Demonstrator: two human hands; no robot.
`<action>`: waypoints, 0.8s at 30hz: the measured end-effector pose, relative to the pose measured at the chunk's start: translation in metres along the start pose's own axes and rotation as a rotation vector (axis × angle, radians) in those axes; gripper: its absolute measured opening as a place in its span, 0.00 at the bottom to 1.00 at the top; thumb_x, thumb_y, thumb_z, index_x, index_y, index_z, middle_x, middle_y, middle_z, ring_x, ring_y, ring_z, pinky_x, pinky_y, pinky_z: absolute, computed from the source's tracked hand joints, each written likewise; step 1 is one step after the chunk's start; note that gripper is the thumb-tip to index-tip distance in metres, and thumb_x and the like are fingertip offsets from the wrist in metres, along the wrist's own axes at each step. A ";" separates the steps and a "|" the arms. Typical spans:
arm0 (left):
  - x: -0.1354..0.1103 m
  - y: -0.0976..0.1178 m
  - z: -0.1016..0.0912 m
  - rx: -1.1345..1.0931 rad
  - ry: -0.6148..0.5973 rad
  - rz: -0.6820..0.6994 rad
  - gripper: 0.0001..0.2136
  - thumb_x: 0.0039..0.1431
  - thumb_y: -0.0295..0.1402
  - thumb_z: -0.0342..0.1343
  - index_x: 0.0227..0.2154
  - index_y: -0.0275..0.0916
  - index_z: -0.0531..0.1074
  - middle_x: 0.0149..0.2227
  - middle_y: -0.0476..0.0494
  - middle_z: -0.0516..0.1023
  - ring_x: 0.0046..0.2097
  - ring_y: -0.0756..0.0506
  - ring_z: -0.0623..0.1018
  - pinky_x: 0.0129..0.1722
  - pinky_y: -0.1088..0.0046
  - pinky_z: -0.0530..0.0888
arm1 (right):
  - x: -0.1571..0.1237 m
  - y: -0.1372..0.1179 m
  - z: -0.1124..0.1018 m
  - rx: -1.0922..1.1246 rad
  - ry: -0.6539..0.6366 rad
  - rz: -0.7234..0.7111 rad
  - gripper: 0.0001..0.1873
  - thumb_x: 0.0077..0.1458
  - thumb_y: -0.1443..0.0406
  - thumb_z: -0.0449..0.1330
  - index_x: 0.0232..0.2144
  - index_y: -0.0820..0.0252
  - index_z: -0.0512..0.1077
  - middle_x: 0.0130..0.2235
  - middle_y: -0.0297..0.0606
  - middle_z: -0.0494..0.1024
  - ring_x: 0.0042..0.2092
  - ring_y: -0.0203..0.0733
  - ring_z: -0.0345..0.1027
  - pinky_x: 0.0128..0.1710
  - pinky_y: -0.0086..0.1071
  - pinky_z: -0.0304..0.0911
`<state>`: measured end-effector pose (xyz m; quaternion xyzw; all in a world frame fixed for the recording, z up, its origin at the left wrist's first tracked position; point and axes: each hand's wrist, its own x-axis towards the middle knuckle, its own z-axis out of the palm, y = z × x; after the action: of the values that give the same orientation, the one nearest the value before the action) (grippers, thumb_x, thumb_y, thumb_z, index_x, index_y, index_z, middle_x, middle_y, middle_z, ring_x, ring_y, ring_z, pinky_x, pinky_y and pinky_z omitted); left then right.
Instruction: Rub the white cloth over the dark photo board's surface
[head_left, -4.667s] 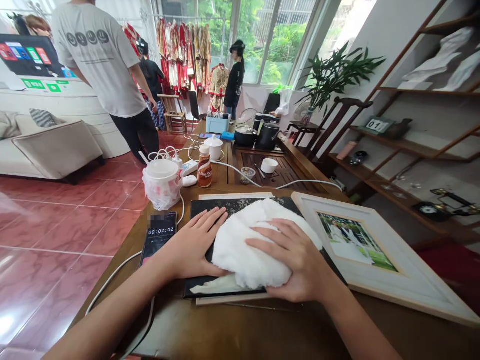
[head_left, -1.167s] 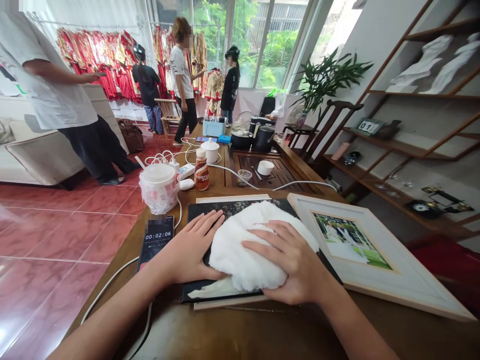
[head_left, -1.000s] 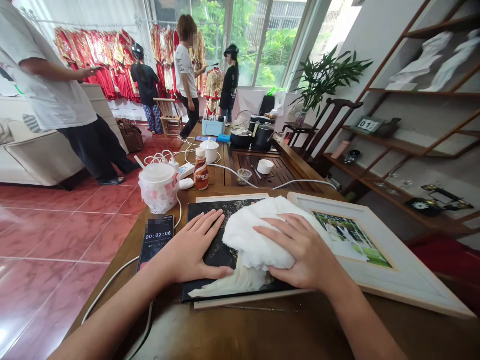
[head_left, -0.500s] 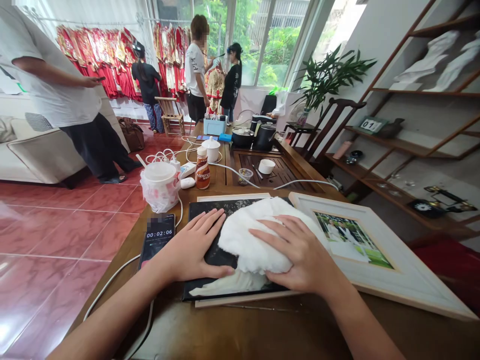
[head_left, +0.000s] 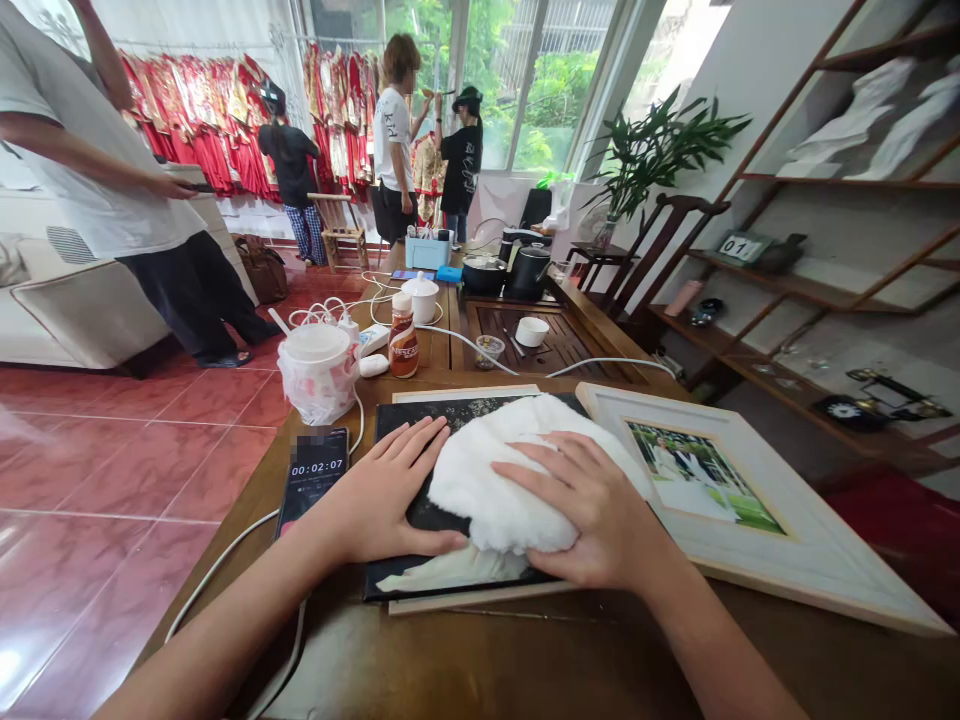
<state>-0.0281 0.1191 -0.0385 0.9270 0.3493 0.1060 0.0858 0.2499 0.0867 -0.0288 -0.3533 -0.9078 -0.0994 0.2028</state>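
On the brown wooden worktop (head_left: 480,660), by its front edge, the left hand (head_left: 382,495) lies open and flat, pinning the black rectangular panel (head_left: 469,411), while the white fluffy cloth (head_left: 487,480), pressed under the spread right hand (head_left: 592,515), has slid back leftward across it in another wiping pass, beside the white-framed photograph (head_left: 810,560).

Left hand (head_left: 379,500): flat on the dark photo panel (head_left: 439,510).
Right hand (head_left: 596,520): pressing a white cloth (head_left: 495,480) onto that panel.
Beside: white framed photo (head_left: 720,490), phone (head_left: 313,478).
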 end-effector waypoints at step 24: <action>0.002 0.000 0.001 0.010 0.009 0.003 0.49 0.55 0.64 0.50 0.69 0.32 0.45 0.70 0.32 0.45 0.70 0.35 0.48 0.68 0.54 0.49 | 0.000 -0.004 0.000 -0.014 0.035 -0.056 0.37 0.43 0.60 0.64 0.58 0.56 0.65 0.55 0.45 0.72 0.54 0.58 0.63 0.54 0.54 0.54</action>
<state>-0.0270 0.1204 -0.0395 0.9275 0.3489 0.1085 0.0793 0.2475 0.0835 -0.0289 -0.3275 -0.9129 -0.1175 0.2134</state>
